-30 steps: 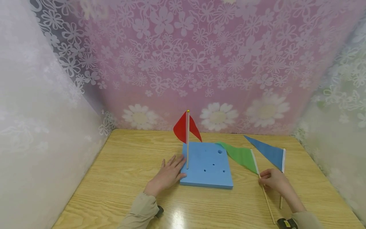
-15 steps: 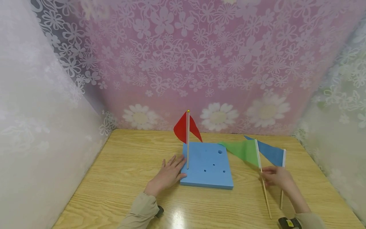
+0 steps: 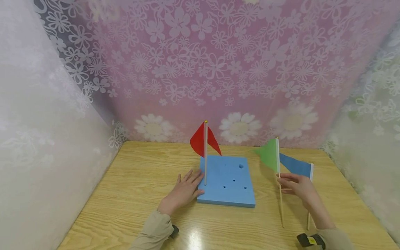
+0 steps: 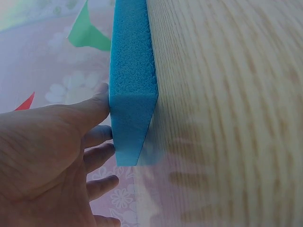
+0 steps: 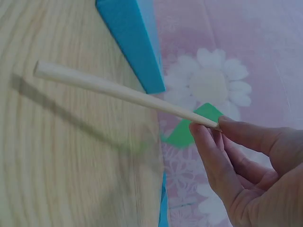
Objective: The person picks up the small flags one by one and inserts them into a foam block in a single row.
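Head view: red flag [image 3: 204, 140] planted upright in blue foam block [image 3: 226, 180]; green flag [image 3: 272, 156] pinched by right hand [image 3: 298, 185], lifted beside block. Left hand [image 3: 184, 191] flat, fingers relaxed against block edge; blue flag [image 3: 295, 166] on table [image 3: 125, 194], two flags unplaced.

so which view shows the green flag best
The head view: the whole green flag and its stick show, pinched by the right hand. The right wrist view shows mostly bare stick and a scrap of green; the left wrist view catches only a green corner.
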The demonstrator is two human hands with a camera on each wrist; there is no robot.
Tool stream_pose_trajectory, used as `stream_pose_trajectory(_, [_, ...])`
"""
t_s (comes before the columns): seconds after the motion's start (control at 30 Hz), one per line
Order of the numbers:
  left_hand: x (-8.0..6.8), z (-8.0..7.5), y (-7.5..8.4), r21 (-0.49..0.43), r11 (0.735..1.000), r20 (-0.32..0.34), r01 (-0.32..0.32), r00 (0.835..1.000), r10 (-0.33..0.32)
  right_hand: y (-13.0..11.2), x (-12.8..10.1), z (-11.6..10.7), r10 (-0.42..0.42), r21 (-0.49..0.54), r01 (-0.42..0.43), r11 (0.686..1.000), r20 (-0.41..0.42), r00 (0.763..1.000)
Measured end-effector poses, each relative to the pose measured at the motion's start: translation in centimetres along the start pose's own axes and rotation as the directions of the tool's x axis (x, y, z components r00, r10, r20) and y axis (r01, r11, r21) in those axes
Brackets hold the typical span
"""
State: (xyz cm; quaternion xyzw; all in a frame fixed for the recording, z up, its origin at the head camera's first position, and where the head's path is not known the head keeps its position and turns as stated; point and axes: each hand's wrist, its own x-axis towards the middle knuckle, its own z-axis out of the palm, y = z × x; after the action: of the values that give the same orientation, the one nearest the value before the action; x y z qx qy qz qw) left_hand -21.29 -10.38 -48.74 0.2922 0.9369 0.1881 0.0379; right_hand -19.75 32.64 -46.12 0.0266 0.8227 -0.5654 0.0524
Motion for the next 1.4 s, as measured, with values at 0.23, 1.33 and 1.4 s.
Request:
stream_pose_trajectory(0.23, [-0.2,0.0,0.0,0.000,1.000,-0.006,-0.011,1.000,0.011,-1.2,0.8,1.0,-0.028,0.063,0.028,0.998,0.004,1.000])
stream_pose_trajectory(1.33, [0.0,0.3,-0.2,0.025,1.000,-0.012,0.003,1.000,-0.003,-8.3,4.7,12.8,-0.328,0.253,0.359,0.899,-0.157,0.932])
stream_pose_trajectory(1.4, [0.0,0.2,-0.1,0.027,1.000,-0.009,0.007,1.000,-0.007,-8.3,4.8,13.4,-0.365,0.264,0.397,0.879,-0.163,0.917])
